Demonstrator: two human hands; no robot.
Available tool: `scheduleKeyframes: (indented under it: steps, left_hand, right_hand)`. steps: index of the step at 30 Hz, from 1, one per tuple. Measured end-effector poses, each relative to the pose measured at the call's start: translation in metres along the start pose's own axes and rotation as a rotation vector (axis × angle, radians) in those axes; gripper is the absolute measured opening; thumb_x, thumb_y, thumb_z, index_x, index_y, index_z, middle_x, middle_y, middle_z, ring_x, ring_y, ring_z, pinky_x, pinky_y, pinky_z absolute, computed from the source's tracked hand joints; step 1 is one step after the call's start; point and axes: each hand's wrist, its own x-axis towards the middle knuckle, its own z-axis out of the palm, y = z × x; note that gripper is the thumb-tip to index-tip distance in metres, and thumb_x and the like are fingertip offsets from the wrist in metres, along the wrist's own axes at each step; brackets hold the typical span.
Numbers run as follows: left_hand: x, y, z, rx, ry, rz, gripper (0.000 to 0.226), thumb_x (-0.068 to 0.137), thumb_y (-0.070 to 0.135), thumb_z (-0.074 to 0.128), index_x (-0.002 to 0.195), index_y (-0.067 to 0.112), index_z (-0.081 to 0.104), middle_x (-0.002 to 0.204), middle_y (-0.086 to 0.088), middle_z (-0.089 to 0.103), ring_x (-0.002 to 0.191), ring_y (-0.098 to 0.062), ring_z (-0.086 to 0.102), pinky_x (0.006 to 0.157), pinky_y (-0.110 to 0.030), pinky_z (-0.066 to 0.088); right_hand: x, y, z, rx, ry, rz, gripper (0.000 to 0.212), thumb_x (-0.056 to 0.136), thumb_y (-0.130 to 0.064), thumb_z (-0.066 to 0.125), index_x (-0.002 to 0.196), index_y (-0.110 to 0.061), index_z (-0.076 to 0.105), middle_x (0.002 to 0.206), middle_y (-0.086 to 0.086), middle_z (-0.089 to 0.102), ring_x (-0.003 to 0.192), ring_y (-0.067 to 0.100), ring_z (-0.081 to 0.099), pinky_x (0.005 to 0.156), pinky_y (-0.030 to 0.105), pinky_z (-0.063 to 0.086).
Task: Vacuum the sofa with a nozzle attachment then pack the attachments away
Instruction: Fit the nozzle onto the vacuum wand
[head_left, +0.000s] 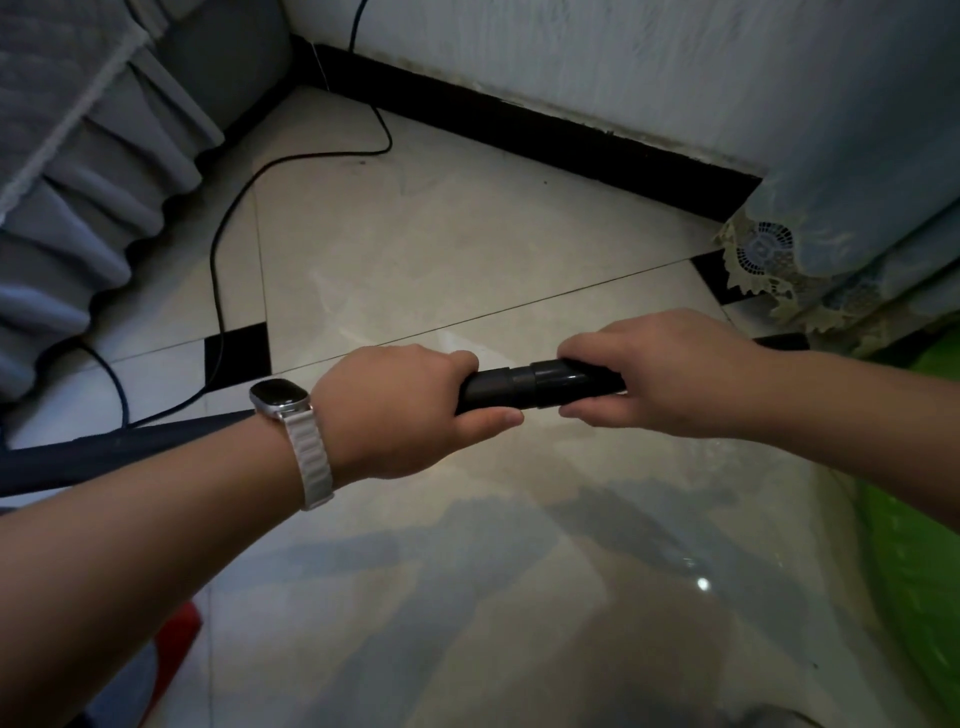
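A black vacuum tube (519, 387) runs level across the middle of the head view, above the tiled floor. My left hand (400, 410) is closed around the dull section left of a collar joint. Gripping the glossy section just right of that joint is my right hand (665, 374). The left part continues behind my left wrist as a dark flat nozzle (114, 452) toward the left edge. The tube's far right end (779, 341) peeks out past my right hand. A grey-covered sofa (78, 171) with a pleated skirt stands at the upper left.
A black power cable (218, 260) snakes over the pale floor tiles (467, 234) from the back wall toward the lower left. A lace-trimmed cloth (857, 208) hangs at right. Something green (924, 545) fills the right edge; something red (176, 639) lies at bottom left.
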Motion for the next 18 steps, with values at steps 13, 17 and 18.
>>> scheduleKeyframes:
  steps: [13,17,18]
  left_hand:
    - [-0.011,0.012,0.009,0.203,0.128,0.099,0.059,0.078,0.08,0.013,0.086,0.027,0.036,0.062,0.008,0.045,0.046,-0.009,0.036,0.043,-0.028,0.021]
    - [-0.006,0.008,0.013,0.188,0.097,0.091,0.059,0.078,0.08,0.013,0.087,0.027,0.037,0.065,0.007,0.049,0.048,-0.01,0.039,0.044,-0.029,0.024]
    - [-0.004,0.007,0.014,0.19,0.083,0.088,0.059,0.078,0.081,0.014,0.087,0.027,0.037,0.065,0.007,0.048,0.049,-0.011,0.04,0.045,-0.03,0.024]
  right_hand:
    - [-0.002,-0.009,0.005,0.25,-0.192,0.047,0.033,0.087,-0.055,0.062,0.113,-0.035,0.059,0.074,-0.005,0.064,0.063,0.009,0.059,0.059,0.032,0.049]
    - [0.001,-0.007,0.009,0.225,-0.18,0.054,0.034,0.086,-0.056,0.063,0.113,-0.035,0.059,0.073,-0.006,0.062,0.063,0.008,0.058,0.059,0.032,0.049]
    - [0.003,-0.007,0.012,0.222,-0.178,0.059,0.035,0.086,-0.057,0.062,0.113,-0.035,0.058,0.074,-0.006,0.063,0.065,0.009,0.059,0.06,0.032,0.049]
